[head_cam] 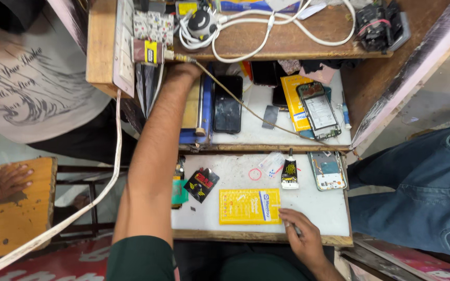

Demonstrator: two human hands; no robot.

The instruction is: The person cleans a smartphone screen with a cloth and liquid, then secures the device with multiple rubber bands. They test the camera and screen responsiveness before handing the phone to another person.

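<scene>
My left hand (182, 72) reaches far forward to the back left of the bench, its fingers hidden under the wooden shelf (287, 44) near a switchboard (125, 52). My right hand (300, 237) rests on the near white work surface (319, 205), fingers closed on a thin tool (289, 222) whose tip touches the edge of a yellow flat package (250, 206). A small black glue tube (289, 173) lies just beyond it. An opened phone frame (327, 170) lies to the right. A dark phone (227, 104) lies on the upper tray.
A second opened phone (319, 110) lies on a yellow pack on the upper tray. White cables (266, 28) coil on the shelf. Another person in a white printed shirt (32, 83) stands left, a hand (6, 179) on a wooden stool. Blue-jeaned legs (417, 187) stand right.
</scene>
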